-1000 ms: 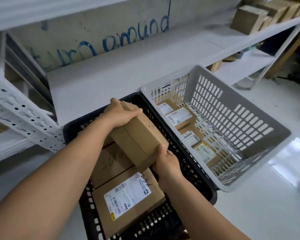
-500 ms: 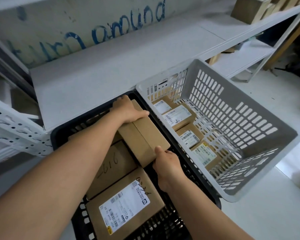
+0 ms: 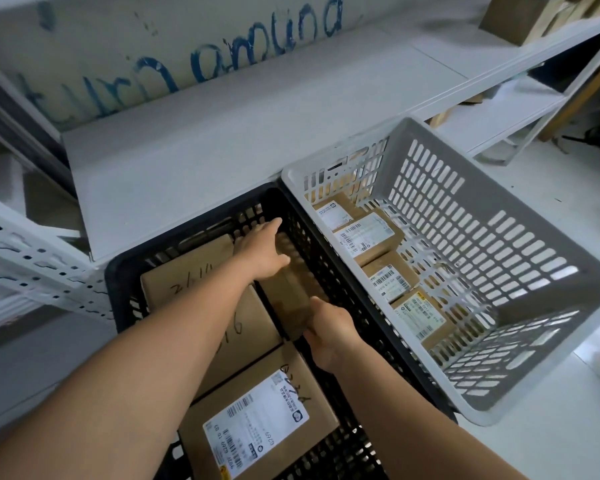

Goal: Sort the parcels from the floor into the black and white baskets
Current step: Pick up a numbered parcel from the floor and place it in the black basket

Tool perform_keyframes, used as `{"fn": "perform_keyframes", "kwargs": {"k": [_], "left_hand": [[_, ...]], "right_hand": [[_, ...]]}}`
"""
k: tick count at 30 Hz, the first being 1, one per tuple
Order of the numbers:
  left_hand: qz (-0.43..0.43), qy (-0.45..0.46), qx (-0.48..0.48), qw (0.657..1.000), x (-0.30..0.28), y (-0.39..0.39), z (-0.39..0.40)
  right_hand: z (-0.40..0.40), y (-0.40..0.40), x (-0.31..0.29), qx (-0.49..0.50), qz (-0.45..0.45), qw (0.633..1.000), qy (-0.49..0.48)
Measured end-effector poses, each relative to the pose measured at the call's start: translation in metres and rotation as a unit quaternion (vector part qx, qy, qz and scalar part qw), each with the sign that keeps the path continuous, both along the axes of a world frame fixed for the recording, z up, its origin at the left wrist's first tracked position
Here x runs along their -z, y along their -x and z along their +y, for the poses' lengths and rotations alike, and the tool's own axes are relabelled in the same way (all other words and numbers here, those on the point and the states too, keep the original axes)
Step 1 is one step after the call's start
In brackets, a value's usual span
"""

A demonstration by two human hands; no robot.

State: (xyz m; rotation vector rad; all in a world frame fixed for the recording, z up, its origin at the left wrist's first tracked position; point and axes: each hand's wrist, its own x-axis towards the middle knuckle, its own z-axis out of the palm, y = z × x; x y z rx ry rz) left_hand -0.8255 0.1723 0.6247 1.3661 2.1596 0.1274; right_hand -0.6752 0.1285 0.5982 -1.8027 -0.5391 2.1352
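Observation:
A plain brown parcel (image 3: 291, 299) lies low inside the black basket (image 3: 118, 271), along its right wall. My left hand (image 3: 260, 251) rests on the parcel's far end with fingers stretched toward the basket's far corner. My right hand (image 3: 329, 327) grips its near end. Beside it lie a parcel with handwriting (image 3: 187, 282) and, nearer me, a labelled parcel (image 3: 257, 417). The white basket (image 3: 499, 188) stands directly to the right, touching the black one, with several labelled parcels (image 3: 368, 233) along its left side.
Both baskets sit on the pale floor (image 3: 551, 452) against a white metal shelf (image 3: 222, 126). A perforated shelf upright (image 3: 32, 251) slants at the left. Cardboard boxes (image 3: 520, 15) stand on the shelf at top right. Blue writing marks the wall behind.
Both hands have lowered the brown parcel from above the rim down into the black basket against its right wall. My left hand's fingers have straightened over its far end.

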Motion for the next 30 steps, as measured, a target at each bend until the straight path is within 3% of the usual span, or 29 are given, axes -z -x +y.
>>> {"fn": "perform_keyframes", "kwargs": {"k": [7, 15, 24, 30], "left_hand": [[-0.116, -0.095, -0.091, 0.985, -0.011, -0.007, -0.033], [-0.274, -0.205, -0.234, 0.910, -0.030, -0.033, -0.086], [-0.334, -0.254, -0.282, 0.863, -0.054, -0.075, -0.136], [-0.342, -0.263, -0.269, 0.861, -0.067, -0.117, -0.153]], "right_hand": [[-0.009, 0.000, -0.012, -0.019, -0.009, 0.999, -0.032], [-0.053, -0.018, -0.064, -0.056, 0.022, 0.993, -0.103], [-0.081, -0.048, -0.092, -0.068, 0.018, 0.978, -0.197], [-0.086, -0.080, -0.106, -0.051, 0.023, 0.971, -0.232]]}}
